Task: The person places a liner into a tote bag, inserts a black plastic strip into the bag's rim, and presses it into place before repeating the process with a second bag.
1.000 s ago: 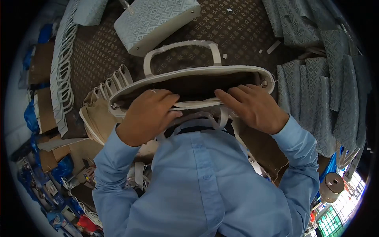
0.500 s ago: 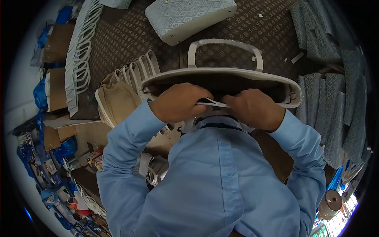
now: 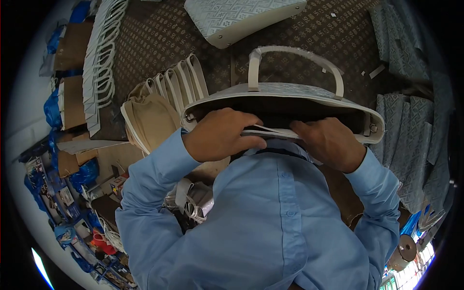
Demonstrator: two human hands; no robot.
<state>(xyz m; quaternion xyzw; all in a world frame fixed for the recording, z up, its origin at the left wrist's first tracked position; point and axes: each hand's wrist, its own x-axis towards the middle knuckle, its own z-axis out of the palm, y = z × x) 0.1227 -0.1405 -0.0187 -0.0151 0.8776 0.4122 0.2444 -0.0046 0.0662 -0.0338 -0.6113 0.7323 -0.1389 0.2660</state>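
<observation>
A handbag [image 3: 290, 92] with a white rim and a raised handle lies in front of my chest, its dark mouth facing me. My left hand [image 3: 224, 134] pinches the near rim left of centre, thumb below and fingers above. On the same rim, right of centre, my right hand [image 3: 331, 140] has its fingertips closed over the edge, partly inside the mouth. Between the hands a thin white edge strip stands a little apart from the rim. What lies inside the bag is too dark to tell.
Another patterned bag [image 3: 241, 21] lies farther back on the brown patterned table [image 3: 159, 43]. Beige pieces [image 3: 154, 113] sit left of the handbag, with a row of white handles [image 3: 104, 63] beyond. Grey patterned pieces [image 3: 406, 140] are stacked at the right.
The view has shifted, so the bag and table appear farther right. My left thumb and fingers are spread wider along the rim, and my right hand still grips it.
</observation>
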